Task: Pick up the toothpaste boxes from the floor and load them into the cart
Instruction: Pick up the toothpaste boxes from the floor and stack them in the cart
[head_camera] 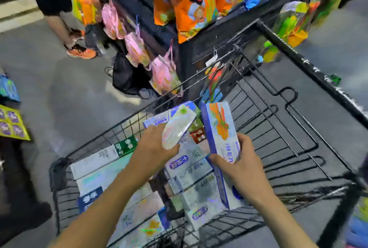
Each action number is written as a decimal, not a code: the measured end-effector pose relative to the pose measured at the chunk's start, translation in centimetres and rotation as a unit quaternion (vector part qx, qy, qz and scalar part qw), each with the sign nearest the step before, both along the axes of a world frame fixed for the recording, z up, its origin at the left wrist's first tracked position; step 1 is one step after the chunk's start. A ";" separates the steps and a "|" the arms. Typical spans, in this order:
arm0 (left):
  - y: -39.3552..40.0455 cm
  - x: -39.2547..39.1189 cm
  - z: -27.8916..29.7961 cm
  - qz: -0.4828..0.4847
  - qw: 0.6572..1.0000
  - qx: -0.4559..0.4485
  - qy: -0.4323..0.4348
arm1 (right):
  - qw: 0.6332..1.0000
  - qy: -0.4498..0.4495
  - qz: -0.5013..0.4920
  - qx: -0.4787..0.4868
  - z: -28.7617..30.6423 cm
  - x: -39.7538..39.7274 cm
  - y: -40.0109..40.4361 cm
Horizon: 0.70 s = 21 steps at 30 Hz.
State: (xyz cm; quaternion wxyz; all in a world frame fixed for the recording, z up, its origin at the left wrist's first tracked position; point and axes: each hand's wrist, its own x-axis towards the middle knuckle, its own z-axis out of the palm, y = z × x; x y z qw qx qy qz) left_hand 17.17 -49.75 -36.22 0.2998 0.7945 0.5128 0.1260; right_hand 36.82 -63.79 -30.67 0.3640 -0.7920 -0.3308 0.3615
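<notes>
Two toothpaste boxes are held above the wire cart (294,96): a pale iridescent box (177,128) is gripped by the fingers of the left hand (153,146), and a blue-edged box (223,130) is clasped upright in the closed right hand (243,166), just right of the first. Many boxes are already stacked in the cart's near left part (103,164), while its right side is bare. The task is judged well along; whether boxes remain on the floor (59,88) cannot be told, since none are seen there.
</notes>
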 end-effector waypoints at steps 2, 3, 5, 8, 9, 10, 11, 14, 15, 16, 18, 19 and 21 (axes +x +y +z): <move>2.4 1.4 -3.1 -0.029 0.998 -0.005 0.053 | 1.000 -0.008 -0.005 0.000 -2.4 0.9 1.4; 3.4 2.2 -4.3 -0.041 0.997 -0.012 0.071 | 1.000 -0.008 -0.011 0.002 -3.7 1.1 2.0; 4.9 3.5 -6.5 -0.074 0.992 -0.023 0.099 | 1.000 -0.009 -0.028 0.006 -5.6 1.5 2.9; 6.3 4.9 -9.6 -0.131 0.980 0.006 0.151 | 0.999 0.005 -0.052 0.015 -7.6 1.7 3.9; 6.7 5.2 -10.4 -0.151 0.973 0.032 0.170 | 0.998 0.011 -0.058 0.017 -8.0 1.8 4.0; 7.0 5.4 -11.2 -0.169 0.965 0.058 0.191 | 0.998 0.015 -0.063 0.017 -8.4 1.8 4.2; 7.2 5.4 -11.9 -0.181 0.957 0.086 0.209 | 0.998 0.017 -0.066 0.016 -8.8 1.9 4.3; 7.6 5.4 -13.3 -0.189 0.932 0.187 0.246 | 0.997 0.029 -0.070 0.014 -9.4 1.6 4.1; 7.8 5.3 -13.5 -0.183 0.926 0.215 0.249 | 0.997 0.030 -0.068 0.009 -9.6 1.6 4.0; 8.0 5.2 -13.8 -0.182 0.922 0.238 0.245 | 0.997 0.029 -0.066 0.002 -9.8 1.6 3.8; 8.4 4.9 -14.4 -0.188 0.916 0.272 0.226 | 0.998 0.023 -0.057 -0.016 -10.3 1.7 3.5; 8.5 4.7 -14.6 -0.193 0.917 0.278 0.213 | 0.998 0.016 -0.051 -0.024 -10.6 1.7 3.2; 8.6 4.3 -14.9 -0.189 0.928 0.267 0.180 | 0.999 -0.007 -0.029 -0.035 -11.0 1.7 2.8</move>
